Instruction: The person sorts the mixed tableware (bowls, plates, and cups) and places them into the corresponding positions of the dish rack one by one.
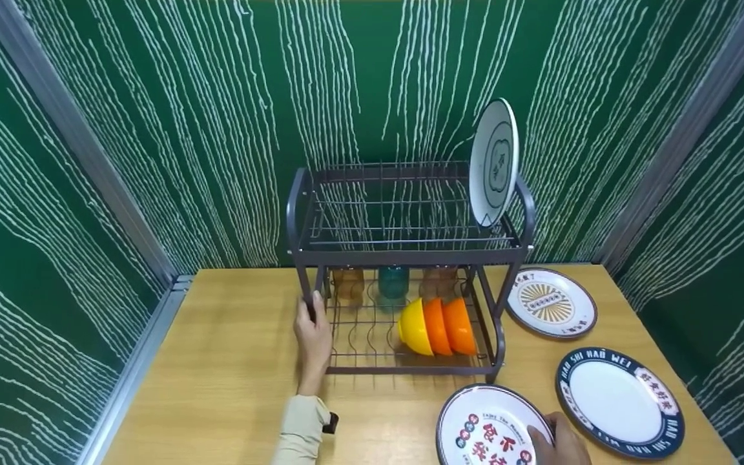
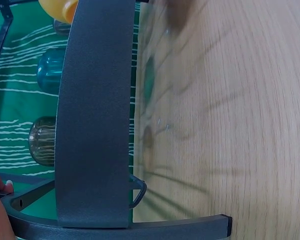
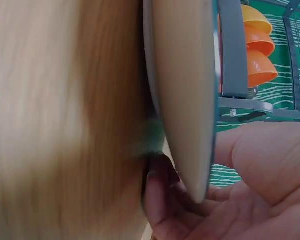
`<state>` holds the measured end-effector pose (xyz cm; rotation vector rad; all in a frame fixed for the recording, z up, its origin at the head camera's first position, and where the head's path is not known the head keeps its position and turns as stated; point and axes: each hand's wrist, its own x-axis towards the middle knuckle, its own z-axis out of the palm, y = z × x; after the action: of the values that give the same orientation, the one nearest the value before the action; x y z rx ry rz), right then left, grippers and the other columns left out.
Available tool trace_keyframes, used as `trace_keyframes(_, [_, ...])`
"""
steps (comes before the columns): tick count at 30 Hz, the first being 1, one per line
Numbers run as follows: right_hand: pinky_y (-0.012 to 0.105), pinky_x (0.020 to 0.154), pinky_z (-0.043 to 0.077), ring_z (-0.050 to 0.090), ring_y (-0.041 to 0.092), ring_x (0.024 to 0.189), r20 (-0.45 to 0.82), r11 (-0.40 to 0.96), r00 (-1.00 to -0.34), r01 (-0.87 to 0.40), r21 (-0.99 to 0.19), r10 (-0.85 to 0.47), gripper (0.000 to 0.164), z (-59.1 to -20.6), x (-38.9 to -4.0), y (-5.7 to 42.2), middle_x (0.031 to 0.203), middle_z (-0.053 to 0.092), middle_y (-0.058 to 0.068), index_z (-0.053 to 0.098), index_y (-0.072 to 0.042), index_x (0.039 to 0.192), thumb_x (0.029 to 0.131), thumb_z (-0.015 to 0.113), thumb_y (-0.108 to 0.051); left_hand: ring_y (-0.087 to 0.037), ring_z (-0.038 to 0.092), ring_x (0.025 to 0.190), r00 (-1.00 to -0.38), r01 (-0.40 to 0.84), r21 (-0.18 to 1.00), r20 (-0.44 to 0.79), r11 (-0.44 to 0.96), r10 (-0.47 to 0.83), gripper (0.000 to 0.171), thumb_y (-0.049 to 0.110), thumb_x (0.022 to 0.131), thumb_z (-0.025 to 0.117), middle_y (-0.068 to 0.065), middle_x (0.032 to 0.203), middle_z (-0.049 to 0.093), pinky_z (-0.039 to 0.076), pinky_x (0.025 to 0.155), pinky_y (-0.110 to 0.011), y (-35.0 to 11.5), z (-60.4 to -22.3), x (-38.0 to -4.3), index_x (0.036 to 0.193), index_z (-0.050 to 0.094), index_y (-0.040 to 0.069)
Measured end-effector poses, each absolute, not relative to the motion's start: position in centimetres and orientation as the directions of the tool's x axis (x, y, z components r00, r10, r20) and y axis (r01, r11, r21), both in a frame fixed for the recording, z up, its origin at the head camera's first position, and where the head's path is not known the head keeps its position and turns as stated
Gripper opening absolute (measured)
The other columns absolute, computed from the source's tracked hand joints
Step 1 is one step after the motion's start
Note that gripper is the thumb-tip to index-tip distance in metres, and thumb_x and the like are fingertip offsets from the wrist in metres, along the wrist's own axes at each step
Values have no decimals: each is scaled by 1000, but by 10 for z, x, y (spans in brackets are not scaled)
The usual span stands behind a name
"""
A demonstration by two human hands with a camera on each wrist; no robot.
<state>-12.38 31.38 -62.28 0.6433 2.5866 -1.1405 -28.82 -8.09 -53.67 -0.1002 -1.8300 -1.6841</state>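
Note:
My left hand (image 1: 314, 339) grips the left front post of a dark two-tier dish rack (image 1: 411, 258). In the left wrist view only its fingertips and part of the hand show at the lower left edge. My right hand (image 1: 562, 444) pinches the right rim of a white plate with red lettering (image 1: 465, 411), in front of the rack. In the right wrist view the plate (image 3: 182, 90) is seen edge-on, thumb on one face and fingers curled under the other. A white plate with a dark pattern (image 1: 491, 161) stands upright at the right end of the top tier.
On the lower tier sit a yellow bowl (image 1: 414, 328), two orange bowls (image 1: 459, 326) and coloured glasses (image 1: 393, 281) behind them. A sunburst plate (image 1: 549, 303) and a blue-rimmed plate (image 1: 617, 400) lie on the wooden table (image 1: 217, 361) at right. Green patterned walls (image 1: 217, 129) surround it.

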Motion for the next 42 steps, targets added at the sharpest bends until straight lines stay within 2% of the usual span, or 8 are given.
trace_keyframes(6, [43,79,45,59,26,89,-361,538,-884,467,-702,297,49,-618,-116,309,107,62,20,35,-6,126,96,50,-42,-12,37,58,-807,436,884,466,165,-362,18,10,100,46,-6,69,41,33,50,-27,-83,-534,-284,92,52,-5])
trace_keyframes(13, [41,89,42,58,27,90,-110,576,-948,270,-771,298,45,-616,-112,302,105,61,19,44,-5,133,100,44,-36,-17,43,66,-822,452,879,476,149,-313,17,8,100,46,-13,79,50,35,56,-26,-88,-529,-284,102,55,-6])
trace_keyframes(16, [26,82,42,57,19,84,-102,543,-942,272,-794,321,45,-616,-111,301,104,62,15,45,-6,134,100,42,-36,-32,53,78,-827,472,874,485,117,-284,20,5,99,46,-22,93,57,41,64,-23,-90,-527,-282,113,55,-7])
trace_keyframes(20, [17,83,42,55,18,101,-210,431,-923,341,-836,324,50,-613,-109,298,127,53,17,40,-8,139,100,40,-40,-44,54,102,-806,494,860,508,127,-305,29,2,96,51,-29,112,55,48,87,-30,-87,-531,-270,124,51,-8])
trace_keyframes(25, [22,79,49,58,19,99,-305,259,-899,390,-883,315,52,-607,-109,295,127,51,18,34,-10,142,100,42,-39,-39,46,118,-710,473,815,578,335,-403,50,6,92,60,-22,130,46,42,96,-54,-76,-554,-255,139,42,1])
trace_keyframes(32, [23,84,43,53,20,101,-320,306,-902,404,-862,290,55,-598,-102,294,126,51,12,36,-15,142,98,42,-47,-30,48,120,-635,514,701,698,494,-331,47,8,91,61,-15,131,49,47,94,-34,-50,-558,-214,134,45,-1])
trace_keyframes(38, [43,106,31,46,28,120,-227,423,-937,325,-846,267,60,-590,-96,291,137,46,16,39,-12,141,97,41,-52,-28,50,117,-647,628,640,745,441,-160,41,2,87,62,-15,126,52,39,103,-31,-24,-557,-185,126,50,-4])
trace_keyframes(42, [42,102,37,52,30,114,-113,486,-957,235,-842,266,54,-582,-95,286,132,51,17,45,-10,137,98,42,-47,-26,49,118,-638,690,588,769,423,-28,43,6,87,62,-12,128,51,38,104,-32,-8,-554,-169,129,50,0])
